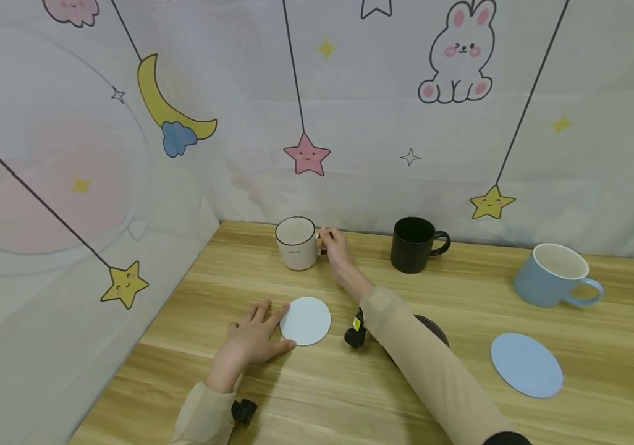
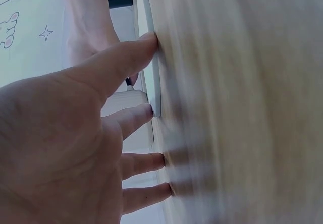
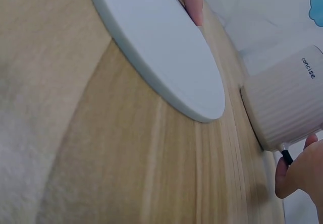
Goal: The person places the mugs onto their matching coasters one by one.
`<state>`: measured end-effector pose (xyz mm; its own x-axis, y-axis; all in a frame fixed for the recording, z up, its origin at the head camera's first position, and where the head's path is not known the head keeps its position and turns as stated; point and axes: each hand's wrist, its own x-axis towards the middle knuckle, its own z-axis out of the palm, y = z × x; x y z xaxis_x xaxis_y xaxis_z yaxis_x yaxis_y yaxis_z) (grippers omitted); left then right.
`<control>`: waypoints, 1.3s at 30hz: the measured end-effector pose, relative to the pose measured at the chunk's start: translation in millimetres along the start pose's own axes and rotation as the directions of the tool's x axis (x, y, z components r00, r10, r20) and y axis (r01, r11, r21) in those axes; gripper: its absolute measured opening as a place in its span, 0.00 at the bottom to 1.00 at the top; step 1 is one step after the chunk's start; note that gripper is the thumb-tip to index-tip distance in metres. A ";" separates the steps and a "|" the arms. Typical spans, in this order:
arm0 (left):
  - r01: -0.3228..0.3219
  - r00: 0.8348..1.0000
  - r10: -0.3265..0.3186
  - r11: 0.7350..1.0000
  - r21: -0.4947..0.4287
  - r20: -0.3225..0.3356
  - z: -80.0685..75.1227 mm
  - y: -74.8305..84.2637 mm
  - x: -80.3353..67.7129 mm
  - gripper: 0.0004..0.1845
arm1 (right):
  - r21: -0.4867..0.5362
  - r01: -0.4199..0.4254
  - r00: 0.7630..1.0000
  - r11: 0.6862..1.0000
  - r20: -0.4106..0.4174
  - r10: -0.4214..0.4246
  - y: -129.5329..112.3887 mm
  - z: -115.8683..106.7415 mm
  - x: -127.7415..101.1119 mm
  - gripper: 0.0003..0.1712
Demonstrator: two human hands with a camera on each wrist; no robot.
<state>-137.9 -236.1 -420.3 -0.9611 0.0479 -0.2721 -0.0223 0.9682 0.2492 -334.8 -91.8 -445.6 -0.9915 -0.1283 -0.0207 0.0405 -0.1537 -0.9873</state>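
Observation:
My left hand [image 1: 256, 340] lies flat on the wooden table [image 1: 317, 395], fingers straight. Its thumb and forefinger touch the left edge of a round white coaster [image 1: 306, 320]. In the left wrist view the fingertips [image 2: 149, 41] press against the coaster's rim [image 2: 154, 90]. Behind the coaster stands a white ribbed mug [image 1: 296, 242]. My right hand [image 1: 332, 242] reaches to its right side and pinches the handle. The right wrist view shows the coaster [image 3: 161, 57], the mug [image 3: 287, 108] and curled fingers [image 3: 298, 176] at the dark-edged handle.
A black mug [image 1: 414, 244] stands at the back middle and a blue mug [image 1: 553, 275] at the right. A blue coaster [image 1: 525, 364] lies at the front right. A dark coaster [image 1: 435, 326] is partly hidden under my right forearm. Patterned curtain walls close the back and left.

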 end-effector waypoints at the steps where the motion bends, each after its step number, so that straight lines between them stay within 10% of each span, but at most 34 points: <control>1: -0.001 1.000 0.001 1.000 0.000 0.000 0.3 -0.2 0.3 0.42 | 0.001 0.002 1.000 1.000 -0.002 -0.002 -0.1 -0.1 -0.4 0.17; 39: 0.006 1.000 -0.006 1.000 -0.011 -0.005 1.5 1.5 0.7 0.41 | 0.123 0.039 0.999 0.992 -0.030 -0.036 -15.2 -12.3 -18.1 0.19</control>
<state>-138.2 -234.3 -421.5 -0.9622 0.0413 -0.2691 -0.0308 0.9656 0.2583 -319.0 -75.1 -432.1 -0.9956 -0.0929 0.0099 0.0163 -0.2777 -0.9605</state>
